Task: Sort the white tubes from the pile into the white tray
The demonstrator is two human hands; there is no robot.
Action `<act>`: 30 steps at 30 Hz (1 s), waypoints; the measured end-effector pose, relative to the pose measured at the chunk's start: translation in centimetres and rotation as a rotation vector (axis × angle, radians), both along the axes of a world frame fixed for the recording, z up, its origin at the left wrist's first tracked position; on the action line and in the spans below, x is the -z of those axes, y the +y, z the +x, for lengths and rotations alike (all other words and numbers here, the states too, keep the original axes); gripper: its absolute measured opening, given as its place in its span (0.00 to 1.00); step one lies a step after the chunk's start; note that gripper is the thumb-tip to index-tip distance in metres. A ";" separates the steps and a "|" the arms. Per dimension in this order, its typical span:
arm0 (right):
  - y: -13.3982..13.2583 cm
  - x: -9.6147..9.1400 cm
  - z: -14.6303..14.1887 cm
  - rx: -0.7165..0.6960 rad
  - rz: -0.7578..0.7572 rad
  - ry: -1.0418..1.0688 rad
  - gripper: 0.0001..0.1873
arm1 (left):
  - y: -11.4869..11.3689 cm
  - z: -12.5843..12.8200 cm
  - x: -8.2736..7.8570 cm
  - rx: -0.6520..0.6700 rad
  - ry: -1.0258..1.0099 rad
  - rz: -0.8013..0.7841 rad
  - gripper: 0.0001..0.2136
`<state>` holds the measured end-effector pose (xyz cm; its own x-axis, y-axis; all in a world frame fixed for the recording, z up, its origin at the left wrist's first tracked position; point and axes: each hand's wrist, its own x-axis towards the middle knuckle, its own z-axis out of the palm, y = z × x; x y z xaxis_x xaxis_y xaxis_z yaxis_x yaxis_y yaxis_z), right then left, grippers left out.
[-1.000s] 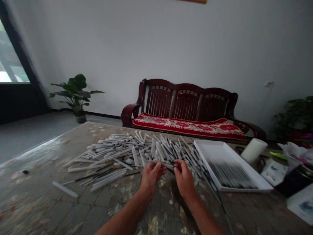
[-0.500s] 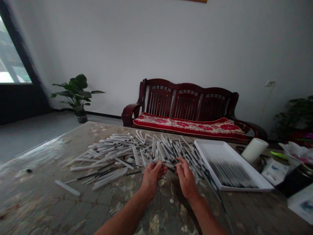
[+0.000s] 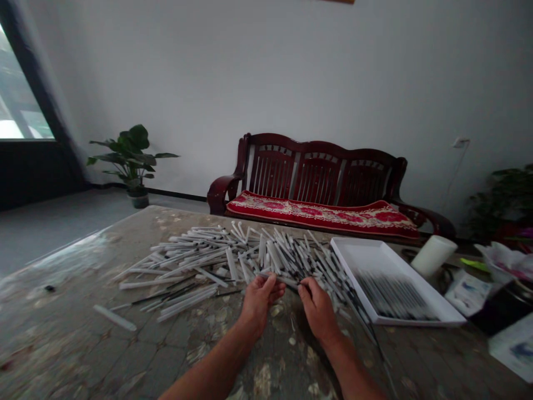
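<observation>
One broad table (image 3: 79, 272) carries a loose heap of slim tubes (image 3: 200, 244), seemingly spread for easy reach. Right of it, an open white tray (image 3: 365, 254) holds sticks (image 3: 393, 295) lined up side by side, probably for neatness. Beyond stands a small white box (image 3: 467, 293). In front of the heap, the left hand (image 3: 259, 301) pinches a pale tube (image 3: 288, 281); the right hand (image 3: 318, 311) appears clamped on its dark end, perhaps steadying it. The box's blue print is unreadable.
</observation>
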<state>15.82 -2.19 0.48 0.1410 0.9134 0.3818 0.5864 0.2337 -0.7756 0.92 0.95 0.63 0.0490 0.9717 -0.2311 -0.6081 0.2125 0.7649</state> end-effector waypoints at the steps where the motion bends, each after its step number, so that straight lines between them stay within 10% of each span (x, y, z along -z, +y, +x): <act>1: 0.0 0.0 0.0 0.007 0.001 -0.025 0.11 | 0.0 0.0 0.1 0.005 0.001 0.004 0.16; 30: 0.1 0.1 0.1 -0.038 -0.038 0.049 0.17 | -0.2 0.4 0.0 0.014 0.039 -0.001 0.14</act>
<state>15.89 -2.11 0.42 0.1235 0.9320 0.3407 0.5388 0.2253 -0.8117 1.28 0.77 0.67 0.0541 0.9706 -0.2345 -0.5751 0.2223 0.7873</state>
